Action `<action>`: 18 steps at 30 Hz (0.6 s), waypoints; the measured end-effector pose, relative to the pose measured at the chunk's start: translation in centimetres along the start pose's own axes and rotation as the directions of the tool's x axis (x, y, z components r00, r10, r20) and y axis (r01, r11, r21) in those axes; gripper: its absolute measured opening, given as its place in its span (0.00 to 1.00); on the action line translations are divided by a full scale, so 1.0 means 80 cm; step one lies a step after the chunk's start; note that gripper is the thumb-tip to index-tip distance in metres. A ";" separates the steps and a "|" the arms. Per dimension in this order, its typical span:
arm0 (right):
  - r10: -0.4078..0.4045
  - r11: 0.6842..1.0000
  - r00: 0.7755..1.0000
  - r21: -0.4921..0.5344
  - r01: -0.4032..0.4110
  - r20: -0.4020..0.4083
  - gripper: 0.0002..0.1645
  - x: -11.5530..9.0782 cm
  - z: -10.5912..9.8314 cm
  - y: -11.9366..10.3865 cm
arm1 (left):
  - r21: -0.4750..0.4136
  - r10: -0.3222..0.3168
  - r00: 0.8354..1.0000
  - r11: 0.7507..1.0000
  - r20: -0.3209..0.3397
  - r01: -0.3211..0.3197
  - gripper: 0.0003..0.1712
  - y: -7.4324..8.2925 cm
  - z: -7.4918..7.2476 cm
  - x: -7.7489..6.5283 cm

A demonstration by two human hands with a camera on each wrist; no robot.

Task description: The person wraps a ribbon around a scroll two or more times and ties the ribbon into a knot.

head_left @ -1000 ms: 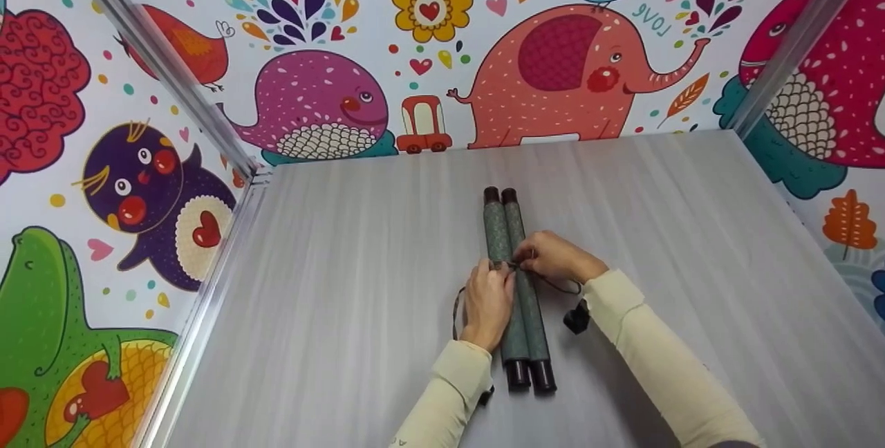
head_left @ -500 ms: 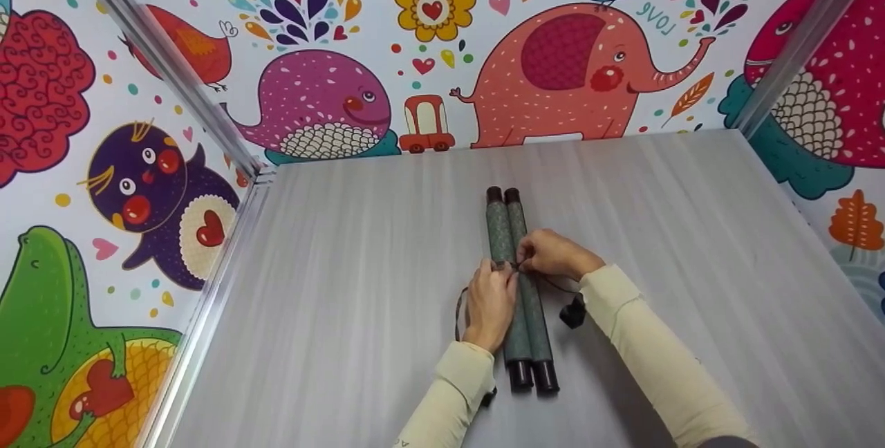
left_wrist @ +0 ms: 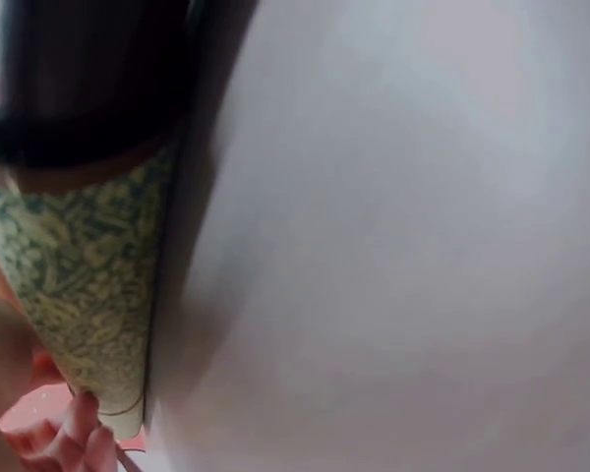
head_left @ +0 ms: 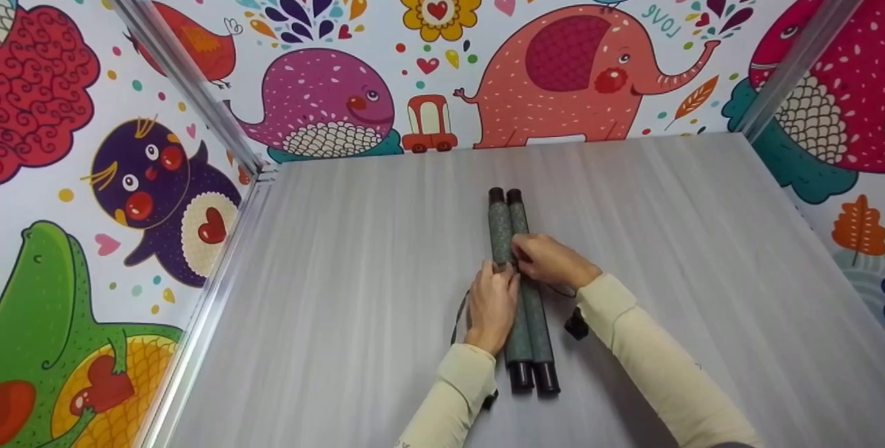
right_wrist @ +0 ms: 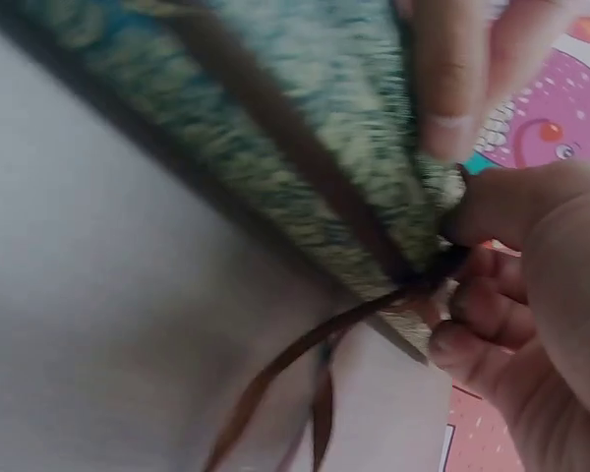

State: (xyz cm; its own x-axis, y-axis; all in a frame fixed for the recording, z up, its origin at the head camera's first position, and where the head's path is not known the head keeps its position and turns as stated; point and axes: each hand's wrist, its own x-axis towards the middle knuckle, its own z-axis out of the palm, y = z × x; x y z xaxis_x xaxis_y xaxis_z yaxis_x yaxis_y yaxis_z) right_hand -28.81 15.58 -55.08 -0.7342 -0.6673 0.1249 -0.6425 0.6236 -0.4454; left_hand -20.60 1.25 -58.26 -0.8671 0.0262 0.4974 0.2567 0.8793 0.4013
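Note:
A scroll [head_left: 520, 316] with green patterned cloth and dark knobs lies on the table as two parallel rolls. My left hand [head_left: 492, 306] grips it near the middle, fingers over the left roll. Beside it, my right hand [head_left: 553, 261] pinches a thin brown ribbon [right_wrist: 295, 147] that crosses the scroll. In the right wrist view, thumb and curled fingers hold the ribbon where it bunches at the scroll's side, and loose ends trail below. The left wrist view shows the patterned cloth [left_wrist: 88, 265] and a dark knob [left_wrist: 88, 69] close up, with fingers low at the left.
The pale grey table [head_left: 359, 282] has walls on its sides with cartoon animal prints [head_left: 325, 102]. Metal rails [head_left: 166, 61] run along the corners. A black wrist-worn device [head_left: 576, 324] hangs under the right cuff.
The right hand has turned slightly and its fingers have closed further in over the ribbon beside the scroll. The left hand keeps its place on the scroll. The head view has shifted slightly.

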 end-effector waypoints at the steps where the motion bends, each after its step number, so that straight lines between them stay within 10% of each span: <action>1: -0.024 0.999 1.000 -0.022 0.023 -0.015 0.06 0.000 0.002 0.000 | 0.000 -0.001 1.000 1.000 0.002 0.001 0.11 0.000 0.000 0.000; 8: -0.108 0.987 0.990 -0.127 0.097 -0.085 0.01 -0.004 0.008 0.002 | 0.016 0.001 1.000 1.000 0.009 -0.001 0.12 -0.001 0.000 0.000; 18: 0.032 0.997 0.999 0.071 -0.030 -0.029 0.03 -0.003 -0.002 0.002 | 0.037 0.001 1.000 0.999 0.008 -0.002 0.14 0.000 0.001 -0.002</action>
State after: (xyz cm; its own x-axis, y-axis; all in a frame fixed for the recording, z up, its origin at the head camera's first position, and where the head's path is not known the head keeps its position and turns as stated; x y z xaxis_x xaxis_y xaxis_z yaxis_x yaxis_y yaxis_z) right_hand -28.80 15.92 -55.02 -0.7605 -0.6349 0.1358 -0.6029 0.6128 -0.5109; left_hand -20.47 1.24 -58.40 -0.8701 0.0310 0.4919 0.2421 0.8961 0.3719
